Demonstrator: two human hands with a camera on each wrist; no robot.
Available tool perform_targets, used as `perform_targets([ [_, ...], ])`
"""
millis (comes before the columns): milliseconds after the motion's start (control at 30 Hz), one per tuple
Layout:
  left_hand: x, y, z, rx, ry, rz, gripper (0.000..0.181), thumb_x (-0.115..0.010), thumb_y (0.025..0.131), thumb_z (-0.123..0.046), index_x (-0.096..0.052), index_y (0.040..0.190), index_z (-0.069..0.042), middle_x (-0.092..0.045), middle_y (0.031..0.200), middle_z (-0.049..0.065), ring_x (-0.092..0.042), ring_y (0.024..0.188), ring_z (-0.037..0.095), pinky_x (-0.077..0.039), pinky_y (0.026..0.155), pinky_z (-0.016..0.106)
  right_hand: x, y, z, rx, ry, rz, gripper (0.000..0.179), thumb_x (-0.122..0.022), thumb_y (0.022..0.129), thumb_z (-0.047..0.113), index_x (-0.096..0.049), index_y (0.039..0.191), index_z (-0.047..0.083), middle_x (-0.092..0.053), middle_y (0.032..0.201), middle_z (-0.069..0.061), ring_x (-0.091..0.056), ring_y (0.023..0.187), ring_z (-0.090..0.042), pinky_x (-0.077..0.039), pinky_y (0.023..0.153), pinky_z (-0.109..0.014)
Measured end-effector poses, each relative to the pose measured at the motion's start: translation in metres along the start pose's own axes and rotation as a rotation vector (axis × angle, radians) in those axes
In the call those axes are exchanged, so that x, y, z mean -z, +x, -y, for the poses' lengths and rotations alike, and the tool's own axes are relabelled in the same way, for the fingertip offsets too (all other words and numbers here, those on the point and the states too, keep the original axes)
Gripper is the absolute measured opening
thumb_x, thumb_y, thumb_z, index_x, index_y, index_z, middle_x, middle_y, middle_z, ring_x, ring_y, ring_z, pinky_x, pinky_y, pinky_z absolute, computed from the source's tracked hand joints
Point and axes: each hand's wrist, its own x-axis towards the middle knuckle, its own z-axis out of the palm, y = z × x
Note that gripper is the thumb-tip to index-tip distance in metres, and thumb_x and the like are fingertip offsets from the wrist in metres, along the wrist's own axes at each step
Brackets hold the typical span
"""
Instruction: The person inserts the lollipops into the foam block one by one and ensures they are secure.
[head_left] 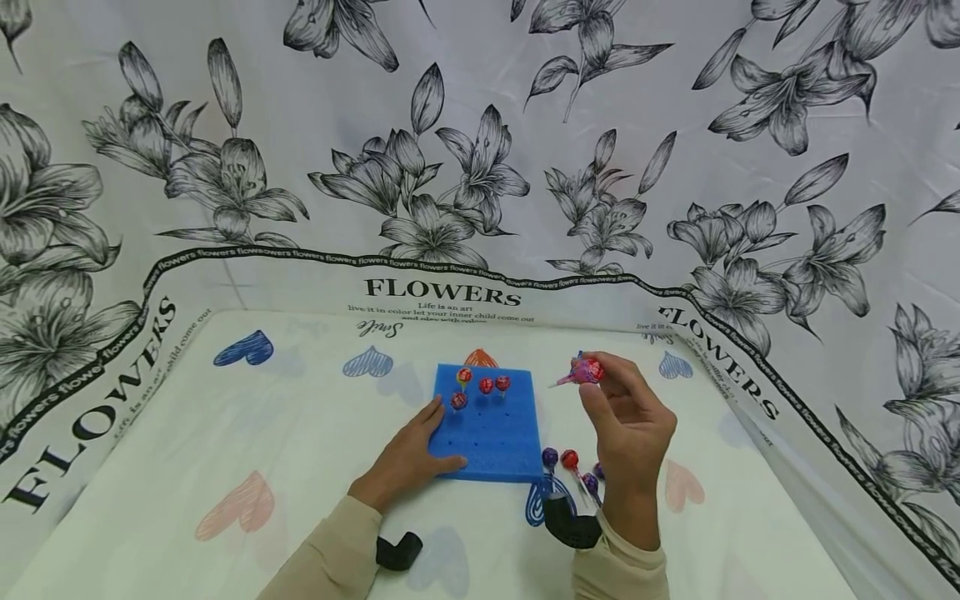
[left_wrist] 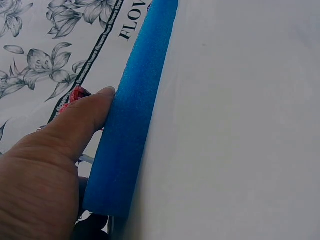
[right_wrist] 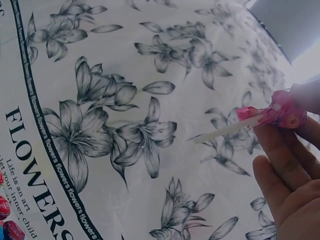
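Observation:
My left hand (head_left: 408, 454) rests at the left edge of a blue foam board (head_left: 491, 437), fingers fairly straight and thumb spread over its lower left part. In the left wrist view the thumb lies against the board's thick side (left_wrist: 127, 125). Several wrapped lollipops stand upright in the board's far half, among them a red lollipop (head_left: 502, 382) and a yellow-red lollipop (head_left: 464, 376). Above and right of the board, my right hand (head_left: 630, 417) pinches a pink lollipop (right_wrist: 287, 112) by its wrapped head. Its white stick (right_wrist: 227, 131) points left, free of the board.
Loose lollipops lie beside the board's near right corner, including a purple lollipop (head_left: 550, 457) and a red lollipop (head_left: 570, 459); my right wrist partly hides this group. Small holes dot the board. A heart-print cloth (head_left: 300, 433) covers the table, and a floral curtain (head_left: 480, 225) hangs behind.

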Motion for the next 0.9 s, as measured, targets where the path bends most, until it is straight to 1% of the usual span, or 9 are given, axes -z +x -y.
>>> perform_targets([
  [67, -0.002, 0.000, 0.001, -0.001, 0.004, 0.003, 0.099, -0.075, 0.076, -0.055, -0.032, 0.151, -0.005, -0.019, 0.159, 0.005, -0.021, 0.142, 0.033, -0.028, 0.108, 0.051, -0.002, 0.000, -0.003, 0.017, -0.001, 0.018, 0.030, -0.060, 0.086, -0.016, -0.054, 0.115, -0.025, -0.060, 0.111, -0.028, -0.058, 0.107, -0.035, -0.045, 0.097, -0.038],
  [133, -0.002, 0.001, 0.000, 0.000, 0.008, 0.003, 0.100, -0.076, 0.076, -0.056, -0.032, 0.151, -0.006, -0.018, 0.159, 0.004, -0.021, 0.142, 0.032, -0.028, 0.108, 0.050, -0.005, 0.000, -0.005, 0.013, -0.020, 0.036, 0.031, -0.062, 0.088, -0.013, -0.054, 0.115, -0.024, -0.060, 0.111, -0.028, -0.057, 0.107, -0.035, -0.042, 0.099, -0.040],
  [200, -0.002, 0.001, 0.000, -0.003, 0.010, -0.001, 0.099, -0.076, 0.076, -0.055, -0.032, 0.150, -0.006, -0.019, 0.159, 0.004, -0.021, 0.142, 0.032, -0.028, 0.108, 0.050, -0.007, 0.000, -0.007, -0.013, -0.050, 0.046, 0.031, -0.062, 0.088, -0.012, -0.055, 0.116, -0.022, -0.059, 0.112, -0.028, -0.057, 0.107, -0.034, -0.043, 0.098, -0.039],
  [267, -0.001, 0.001, -0.001, 0.004, 0.016, 0.002, 0.099, -0.076, 0.076, -0.055, -0.032, 0.150, -0.007, -0.018, 0.159, 0.003, -0.020, 0.142, 0.031, -0.028, 0.109, 0.050, -0.009, -0.001, -0.009, -0.040, -0.063, 0.051, 0.030, -0.061, 0.088, -0.014, -0.055, 0.117, -0.022, -0.059, 0.112, -0.028, -0.057, 0.106, -0.033, -0.045, 0.096, -0.038],
  [467, 0.000, 0.000, -0.002, 0.009, 0.014, 0.004, 0.099, -0.076, 0.076, -0.054, -0.033, 0.150, -0.006, -0.018, 0.159, 0.003, -0.020, 0.143, 0.031, -0.028, 0.109, 0.050, -0.011, -0.006, -0.022, -0.110, -0.150, 0.051, 0.032, -0.059, 0.086, -0.018, -0.059, 0.118, -0.015, -0.060, 0.110, -0.027, -0.061, 0.104, -0.030, -0.050, 0.090, -0.034],
  [667, 0.000, 0.002, 0.000, 0.001, 0.014, -0.002, 0.099, -0.076, 0.076, -0.055, -0.034, 0.150, -0.005, -0.019, 0.159, 0.004, -0.021, 0.142, 0.032, -0.028, 0.108, 0.051, -0.014, -0.014, -0.046, -0.177, -0.211, 0.106, 0.031, -0.062, 0.088, -0.013, -0.060, 0.119, -0.013, -0.062, 0.110, -0.025, -0.063, 0.101, -0.026, -0.051, 0.089, -0.032],
  [767, -0.001, 0.003, 0.001, -0.001, 0.016, -0.001, 0.099, -0.076, 0.076, -0.056, -0.034, 0.150, -0.005, -0.019, 0.159, 0.004, -0.021, 0.142, 0.032, -0.029, 0.108, 0.051, -0.014, -0.019, -0.058, -0.230, -0.218, 0.130, 0.032, -0.061, 0.087, -0.015, -0.060, 0.119, -0.013, -0.062, 0.110, -0.023, -0.063, 0.101, -0.024, -0.051, 0.089, -0.033],
  [867, -0.001, 0.003, 0.001, 0.004, 0.020, 0.003, 0.100, -0.076, 0.075, -0.056, -0.033, 0.150, -0.005, -0.019, 0.159, 0.004, -0.021, 0.142, 0.031, -0.028, 0.108, 0.051, -0.017, -0.023, -0.066, -0.270, -0.230, 0.155, 0.032, -0.061, 0.085, -0.018, -0.060, 0.117, -0.014, -0.062, 0.109, -0.026, -0.064, 0.100, -0.025, -0.051, 0.089, -0.034],
  [900, -0.001, 0.003, 0.000, 0.007, 0.022, 0.004, 0.100, -0.076, 0.075, -0.056, -0.033, 0.150, -0.005, -0.018, 0.159, 0.004, -0.020, 0.142, 0.031, -0.028, 0.108, 0.051, -0.018, -0.025, -0.068, -0.280, -0.233, 0.166, 0.031, -0.061, 0.085, -0.018, -0.060, 0.116, -0.015, -0.062, 0.109, -0.027, -0.064, 0.099, -0.026, -0.051, 0.089, -0.035],
])
